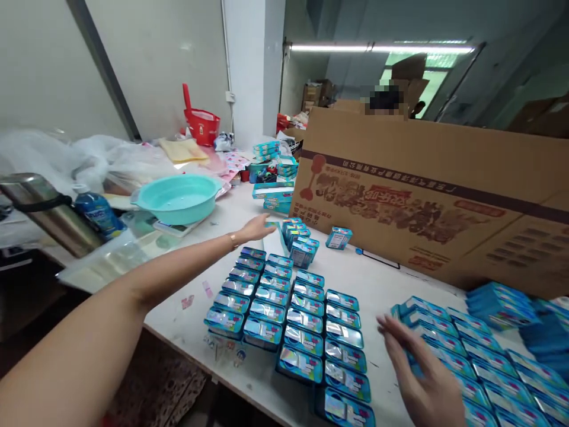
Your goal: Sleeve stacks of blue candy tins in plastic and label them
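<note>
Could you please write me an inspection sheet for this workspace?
Surface: white table, with small stickers near the front edge.
Job's things: shiny blue tins in rows; more blue packs at right.
Clutter: teal basin, blue bottle, metal flask.
Left hand: stretched forward, near a pale, teal-edged item; grip unclear.
Right hand: near the packs at right, fingers extended, nothing seen held.
Cables: white line down the wall, cable or conduit unclear.
Surroundings: printed carton, lit tube light.

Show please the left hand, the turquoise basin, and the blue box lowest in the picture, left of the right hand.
Left hand (259, 228), head view: its middle.
Turquoise basin (189, 211), head view: outer wall.
Blue box (349, 408), head view: upper face.
</note>
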A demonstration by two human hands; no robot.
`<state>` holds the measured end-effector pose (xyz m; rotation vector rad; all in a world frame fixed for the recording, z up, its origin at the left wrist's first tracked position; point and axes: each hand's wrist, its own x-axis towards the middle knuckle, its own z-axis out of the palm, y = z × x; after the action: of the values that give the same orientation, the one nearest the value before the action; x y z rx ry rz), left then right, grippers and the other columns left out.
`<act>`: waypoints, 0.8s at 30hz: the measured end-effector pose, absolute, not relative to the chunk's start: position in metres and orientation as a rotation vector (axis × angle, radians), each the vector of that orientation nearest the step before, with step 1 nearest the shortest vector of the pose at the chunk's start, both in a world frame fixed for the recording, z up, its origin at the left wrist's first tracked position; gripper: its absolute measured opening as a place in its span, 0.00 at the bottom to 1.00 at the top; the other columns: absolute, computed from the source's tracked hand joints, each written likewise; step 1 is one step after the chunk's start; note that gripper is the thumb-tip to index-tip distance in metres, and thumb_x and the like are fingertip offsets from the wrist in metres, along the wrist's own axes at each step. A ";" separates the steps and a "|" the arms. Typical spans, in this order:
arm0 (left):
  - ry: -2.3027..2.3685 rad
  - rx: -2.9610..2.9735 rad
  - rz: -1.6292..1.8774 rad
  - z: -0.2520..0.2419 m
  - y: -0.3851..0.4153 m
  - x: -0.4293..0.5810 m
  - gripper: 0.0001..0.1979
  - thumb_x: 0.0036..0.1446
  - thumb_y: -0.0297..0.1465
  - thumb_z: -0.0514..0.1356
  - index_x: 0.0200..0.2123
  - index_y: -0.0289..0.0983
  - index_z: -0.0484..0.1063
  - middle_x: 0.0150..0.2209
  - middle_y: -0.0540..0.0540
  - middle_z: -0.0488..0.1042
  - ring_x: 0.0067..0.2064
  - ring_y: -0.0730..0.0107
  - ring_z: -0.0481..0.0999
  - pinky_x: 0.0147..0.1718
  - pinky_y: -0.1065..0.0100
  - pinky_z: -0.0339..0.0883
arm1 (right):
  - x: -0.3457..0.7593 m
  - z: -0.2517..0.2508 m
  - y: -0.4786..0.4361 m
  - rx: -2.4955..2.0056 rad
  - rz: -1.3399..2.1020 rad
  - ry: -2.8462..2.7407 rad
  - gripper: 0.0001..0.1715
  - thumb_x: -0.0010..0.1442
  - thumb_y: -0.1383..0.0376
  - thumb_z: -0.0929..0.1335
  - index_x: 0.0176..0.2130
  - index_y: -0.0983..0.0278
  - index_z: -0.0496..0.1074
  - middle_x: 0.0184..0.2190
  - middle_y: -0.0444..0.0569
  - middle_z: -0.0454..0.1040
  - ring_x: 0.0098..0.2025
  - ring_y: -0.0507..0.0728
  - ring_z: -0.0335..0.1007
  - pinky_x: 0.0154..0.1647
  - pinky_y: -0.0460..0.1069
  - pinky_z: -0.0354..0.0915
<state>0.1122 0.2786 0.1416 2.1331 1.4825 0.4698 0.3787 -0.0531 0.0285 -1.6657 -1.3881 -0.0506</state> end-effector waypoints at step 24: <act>1.820 2.283 -0.204 0.099 0.379 0.008 0.22 0.47 0.32 0.65 0.48 0.37 0.70 0.46 0.32 0.79 0.51 0.41 0.77 0.47 0.53 0.69 | 0.370 0.051 0.255 -1.769 0.310 -2.435 0.82 0.38 0.62 0.82 0.73 0.53 0.31 0.74 0.61 0.25 0.74 0.77 0.30 0.65 0.68 0.56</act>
<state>0.0076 0.3792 0.0989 2.2828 1.8196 -0.2043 0.3698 0.2550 0.0510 -1.7689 -2.4354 0.3097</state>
